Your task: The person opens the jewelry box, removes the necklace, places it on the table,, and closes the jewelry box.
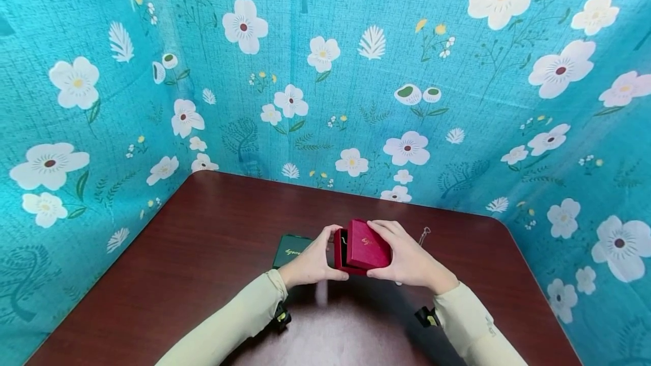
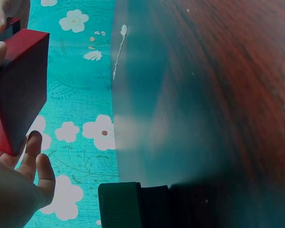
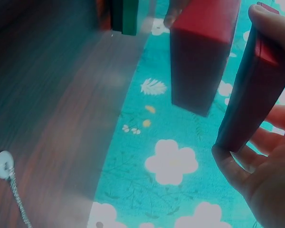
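We're viewing a reddish-brown table (image 1: pixel 239 208) | green box (image 1: pixel 289 249) lying on it | chain (image 3: pixel 18 202) with white pendant (image 3: pixel 2 165) resting there | flowered cloth (image 1: pixel 351 81) hanging behind

Cream-sleeved left forearm (image 1: pixel 229 318), cream-sleeved right forearm (image 1: pixel 473 323) angled inward; bare left hand (image 1: pixel 314 261), bare right hand (image 1: pixel 411 258) opposed, fingers (image 1: pixel 386 229) curled, gripping.

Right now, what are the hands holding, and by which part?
Left hand: the red box. Right hand: its lid. Both are held by opposite sides.
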The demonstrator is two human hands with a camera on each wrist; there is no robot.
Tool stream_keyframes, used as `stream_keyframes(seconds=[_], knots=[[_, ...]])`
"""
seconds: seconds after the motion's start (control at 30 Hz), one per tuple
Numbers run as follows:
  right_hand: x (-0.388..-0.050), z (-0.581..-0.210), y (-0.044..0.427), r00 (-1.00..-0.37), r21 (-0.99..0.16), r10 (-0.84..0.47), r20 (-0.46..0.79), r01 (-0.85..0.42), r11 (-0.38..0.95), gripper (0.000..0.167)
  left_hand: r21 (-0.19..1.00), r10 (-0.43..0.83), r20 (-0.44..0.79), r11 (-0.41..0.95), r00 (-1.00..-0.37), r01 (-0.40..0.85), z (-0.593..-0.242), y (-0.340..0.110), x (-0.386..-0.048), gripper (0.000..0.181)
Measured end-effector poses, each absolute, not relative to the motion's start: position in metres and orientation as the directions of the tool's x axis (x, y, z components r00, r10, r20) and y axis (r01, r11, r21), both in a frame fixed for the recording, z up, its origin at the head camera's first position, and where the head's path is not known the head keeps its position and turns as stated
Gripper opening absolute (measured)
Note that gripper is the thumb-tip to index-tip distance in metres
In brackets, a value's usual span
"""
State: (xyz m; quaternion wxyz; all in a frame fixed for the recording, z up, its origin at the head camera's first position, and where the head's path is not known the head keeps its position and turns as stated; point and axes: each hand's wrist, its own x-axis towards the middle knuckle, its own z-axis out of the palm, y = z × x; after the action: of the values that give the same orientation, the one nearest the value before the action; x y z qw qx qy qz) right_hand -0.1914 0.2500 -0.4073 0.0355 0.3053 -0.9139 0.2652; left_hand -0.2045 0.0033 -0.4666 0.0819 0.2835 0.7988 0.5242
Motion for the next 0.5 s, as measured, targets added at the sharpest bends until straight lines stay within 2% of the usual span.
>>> stream_keyframes(seconds=[0.5], knots=[[-0.186, -0.425, 0.278, -0.852, -0.434, -0.483, 0.203, -0.521, 0.735, 0.101, 0.808, 0.588, 0.155, 0.387, -0.794, 0.445, -0.469, 0.005, -0.201, 0.098]])
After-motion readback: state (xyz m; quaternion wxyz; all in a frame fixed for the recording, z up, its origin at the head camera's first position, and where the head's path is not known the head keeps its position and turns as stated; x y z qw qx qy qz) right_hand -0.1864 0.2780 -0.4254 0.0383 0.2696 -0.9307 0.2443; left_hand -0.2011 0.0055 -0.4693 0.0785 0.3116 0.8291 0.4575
